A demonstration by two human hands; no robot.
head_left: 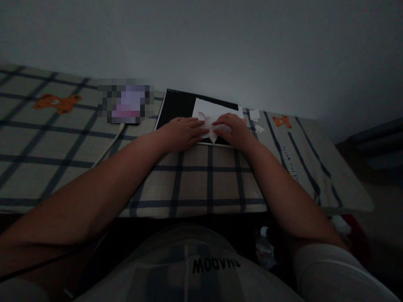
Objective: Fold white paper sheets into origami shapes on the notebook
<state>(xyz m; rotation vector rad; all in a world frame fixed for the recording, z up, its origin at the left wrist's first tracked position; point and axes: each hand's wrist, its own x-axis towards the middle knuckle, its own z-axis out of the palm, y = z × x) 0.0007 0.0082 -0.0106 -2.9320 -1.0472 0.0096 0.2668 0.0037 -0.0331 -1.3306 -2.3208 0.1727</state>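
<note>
A small white folded paper (213, 136) lies between my hands, over a larger white sheet (204, 105) on a black flat board or notebook (178, 105). My left hand (185, 133) rests flat from the left, fingers stretched out and tips touching the folded paper. From the right, my right hand (234, 129) curls round the paper's other side, thumb and fingers bent onto it. A pointed flap sticks out towards me between the hands. The fingers partly cover the folds.
A phone-like device (129, 102), pixelated, lies left with a white cable (110, 144). Paper scraps (254, 115) sit right of the board. A checked cloth (195, 180) with bear prints covers the table. The wall (201, 46) stands behind. A plastic bottle (266, 247) is below the edge.
</note>
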